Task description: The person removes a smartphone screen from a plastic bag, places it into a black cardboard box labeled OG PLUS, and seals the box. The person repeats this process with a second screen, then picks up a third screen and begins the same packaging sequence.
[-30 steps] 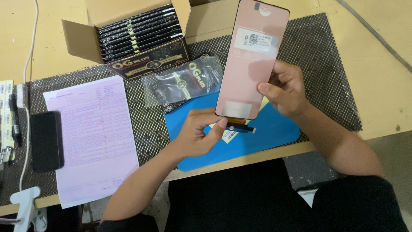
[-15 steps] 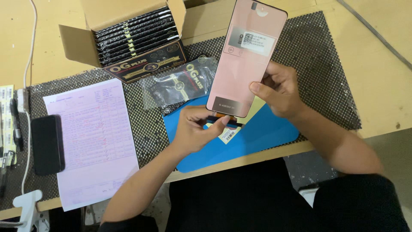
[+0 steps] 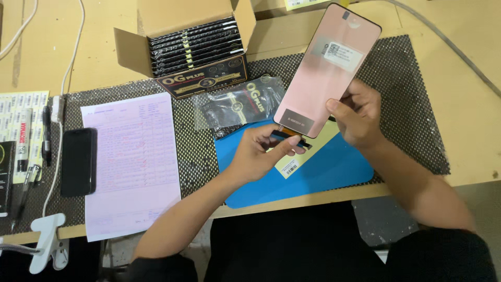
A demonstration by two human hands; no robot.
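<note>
Gripping its long right edge between thumb and curled fingers, the right hand [image 3: 357,117] holds a flat pink rectangular phone display panel [image 3: 326,70] with a white sticker on its back, tilted above the middle of the wooden tabletop [image 3: 469,104]. The left hand [image 3: 258,154] pinches the dark flex strip [image 3: 292,138] at the panel's lower end between thumb and forefinger, its other fingers curled under. Both hands hover over a blue rounded silicone work mat [image 3: 329,172] at the tabletop's near edge, which lies on a black perforated mat [image 3: 407,94]. A clear plastic pouch [image 3: 237,107] lies just behind, an open cardboard box of dark sleeves [image 3: 193,44] toward the far edge, and a pink printed form [image 3: 130,162] with a black phone [image 3: 78,162] nearer the left.
</note>
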